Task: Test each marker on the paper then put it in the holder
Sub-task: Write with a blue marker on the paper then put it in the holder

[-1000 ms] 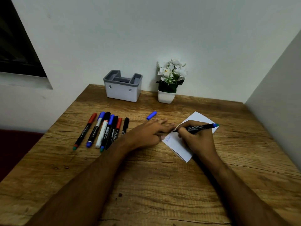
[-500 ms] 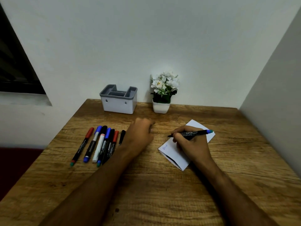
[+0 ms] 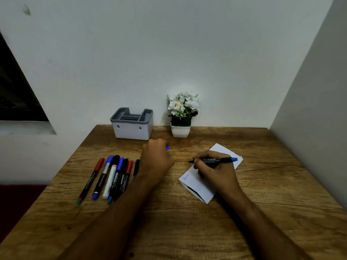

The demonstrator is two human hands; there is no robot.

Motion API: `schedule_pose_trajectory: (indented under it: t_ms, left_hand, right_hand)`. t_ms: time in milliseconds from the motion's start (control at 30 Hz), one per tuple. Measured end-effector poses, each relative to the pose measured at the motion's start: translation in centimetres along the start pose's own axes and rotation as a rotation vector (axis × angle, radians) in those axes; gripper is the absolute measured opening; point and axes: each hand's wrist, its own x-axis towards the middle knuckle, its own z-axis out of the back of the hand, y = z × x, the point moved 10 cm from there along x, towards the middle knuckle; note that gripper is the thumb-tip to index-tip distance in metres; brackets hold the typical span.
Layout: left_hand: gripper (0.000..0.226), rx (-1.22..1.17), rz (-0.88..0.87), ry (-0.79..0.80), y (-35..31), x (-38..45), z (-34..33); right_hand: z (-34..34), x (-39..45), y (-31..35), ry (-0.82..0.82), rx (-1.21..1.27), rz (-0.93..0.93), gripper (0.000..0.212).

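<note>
Left of the paper (image 3: 199,186), the left hand (image 3: 156,158) has left the sheet to close on the blue cap (image 3: 167,147), while the right hand (image 3: 216,171) grips the tested marker (image 3: 216,160) over the paper, so recapping likely comes next.

wood-grain counter (image 3: 187,231) pushed into a corner. pale plain wall (image 3: 169,53) behind, small dark smudge (image 3: 27,10) high on it. second grey wall (image 3: 319,109) close on the right. dark window (image 3: 16,94) at left, pale sill (image 3: 24,128) under it. dark reddish floor (image 3: 16,199) lower left. light dim, even.
</note>
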Motion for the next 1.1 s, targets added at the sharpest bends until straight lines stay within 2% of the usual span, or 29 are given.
schedule_pose_trajectory:
  t_ms: [100,233,367,467,600,767,867,1100]
  left_hand:
    - [0.029,-0.346,0.120,-0.037,1.0,-0.1,1.2]
    - [0.016,-1.056,0.481,0.148,1.8,-1.2,-1.2]
    - [0.015,-1.333,0.677,0.204,1.8,-2.3,-2.4]
    - [0.019,-1.443,0.775,0.243,1.7,-3.0,-3.2]
    - [0.020,-1.455,0.826,0.270,1.5,-3.7,-4.3]
    - [0.014,-1.483,0.820,0.313,0.8,-4.5,-4.6]
    - [0.015,-1.492,0.814,0.321,0.6,-4.8,-4.4]
    - [0.019,-1.487,0.804,0.302,0.1,-5.4,-4.7]
  right_hand:
    - [0.2,-0.4,0.9,0.001,0.041,0.061,0.006]
    - [0.5,-1.0,2.2,-0.023,0.082,0.144,0.010]
    - [0.0,-1.8,3.9,0.006,0.089,0.275,0.019]
    - [-0.7,-2.2,4.9,0.020,0.018,0.363,0.023]
    - [-1.1,-2.4,5.1,0.039,0.007,0.391,0.024]
    - [-1.5,-2.4,5.0,0.037,-0.067,0.402,0.022]
    - [-1.1,-2.0,4.6,-0.002,-0.082,0.366,0.011]
    - [-0.7,-0.9,3.9,-0.034,-0.008,0.364,0.015]
